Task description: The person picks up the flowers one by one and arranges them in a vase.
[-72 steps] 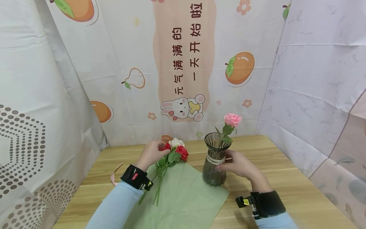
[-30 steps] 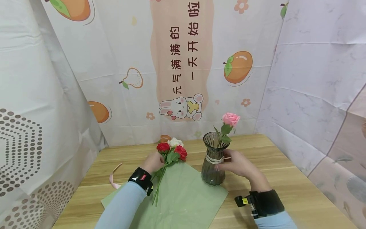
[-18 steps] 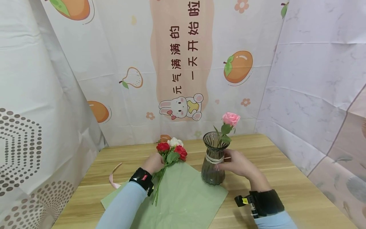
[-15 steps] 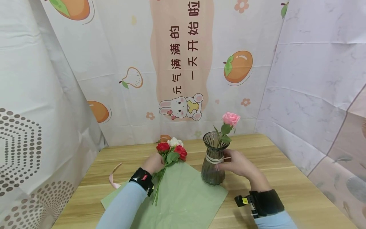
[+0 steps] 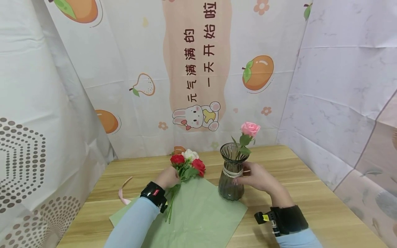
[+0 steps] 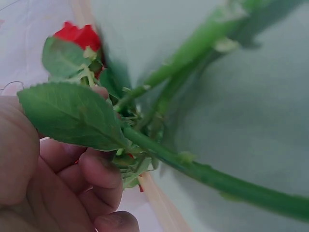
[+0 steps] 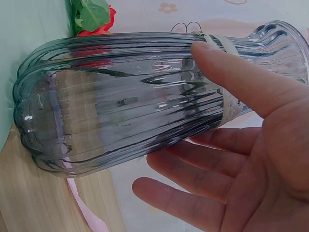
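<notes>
My left hand pinches at the upper stems of a small bunch of roses, just below the blossoms. Two red roses and a white rose fan out beyond the fingers. The left wrist view shows several green stems and a large leaf at my fingertips; which stem is pinched is partly hidden. My right hand holds a ribbed grey glass vase at its neck, thumb on one side and fingers round the other. One pink rose leans upright in the vase.
Green wrapping paper lies under the stems and reaches the vase's base. A pink ribbon curls at the left of the wooden table. A printed cloth hangs behind.
My left hand has come down from the blossoms to the stems. Over the last half second the right-hand red rose and its leaves have shifted slightly right and down. The right hand stays on the vase.
</notes>
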A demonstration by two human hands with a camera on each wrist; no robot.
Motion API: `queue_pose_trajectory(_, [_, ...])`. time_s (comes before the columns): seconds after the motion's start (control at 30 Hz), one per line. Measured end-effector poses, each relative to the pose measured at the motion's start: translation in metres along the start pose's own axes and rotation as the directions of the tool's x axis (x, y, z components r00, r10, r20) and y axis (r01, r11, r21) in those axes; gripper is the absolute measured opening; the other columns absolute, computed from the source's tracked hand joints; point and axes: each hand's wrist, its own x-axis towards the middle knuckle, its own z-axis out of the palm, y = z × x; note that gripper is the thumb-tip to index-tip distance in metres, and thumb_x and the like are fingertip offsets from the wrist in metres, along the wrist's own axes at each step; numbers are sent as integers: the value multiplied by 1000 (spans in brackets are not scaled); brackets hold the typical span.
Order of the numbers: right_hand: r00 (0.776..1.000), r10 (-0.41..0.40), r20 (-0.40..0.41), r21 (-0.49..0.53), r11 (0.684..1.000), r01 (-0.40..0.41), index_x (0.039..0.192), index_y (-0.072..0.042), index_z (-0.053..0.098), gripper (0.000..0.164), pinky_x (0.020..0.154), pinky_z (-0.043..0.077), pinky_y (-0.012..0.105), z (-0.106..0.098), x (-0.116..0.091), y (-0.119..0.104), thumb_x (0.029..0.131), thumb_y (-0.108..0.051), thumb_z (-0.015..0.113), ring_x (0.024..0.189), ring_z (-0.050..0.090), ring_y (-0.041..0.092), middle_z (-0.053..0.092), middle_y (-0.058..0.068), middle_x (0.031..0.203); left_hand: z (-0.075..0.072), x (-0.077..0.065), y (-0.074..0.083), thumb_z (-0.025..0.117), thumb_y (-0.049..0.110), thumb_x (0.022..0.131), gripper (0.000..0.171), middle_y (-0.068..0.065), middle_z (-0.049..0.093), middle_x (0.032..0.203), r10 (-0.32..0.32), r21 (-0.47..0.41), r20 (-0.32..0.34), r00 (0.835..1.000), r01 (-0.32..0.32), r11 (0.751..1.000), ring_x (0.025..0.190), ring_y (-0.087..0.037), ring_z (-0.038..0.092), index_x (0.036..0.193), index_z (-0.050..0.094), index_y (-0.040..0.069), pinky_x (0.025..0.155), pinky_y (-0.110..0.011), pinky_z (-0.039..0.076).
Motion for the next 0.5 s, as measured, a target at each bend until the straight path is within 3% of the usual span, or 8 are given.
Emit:
queue_pose_trajectory(0.33, [1000, -28, 9, 33, 999, 27, 134, 4, 57, 68, 87, 56, 47, -2, -2, -4, 83, -30, 86, 111, 65, 38, 66, 17, 124, -8, -4, 8, 72, 2, 85, 44, 10, 29, 50, 56, -147, 42, 998, -49, 988, 47, -8, 30, 52, 45, 15, 46, -24, 25])
queue_pose_trajectory(0.5, [999, -32, 12, 43, 999, 31, 134, 5, 57, 67, 87, 56, 47, -2, -2, -4, 83, -29, 86, 110, 65, 37, 66, 16, 123, -12, -5, 11, 72, 5, 87, 25, 8, 35, 53, 63, -151, 50, 997, -55, 987, 49, -8, 33, 64, 64, -1, 48, -25, 27])
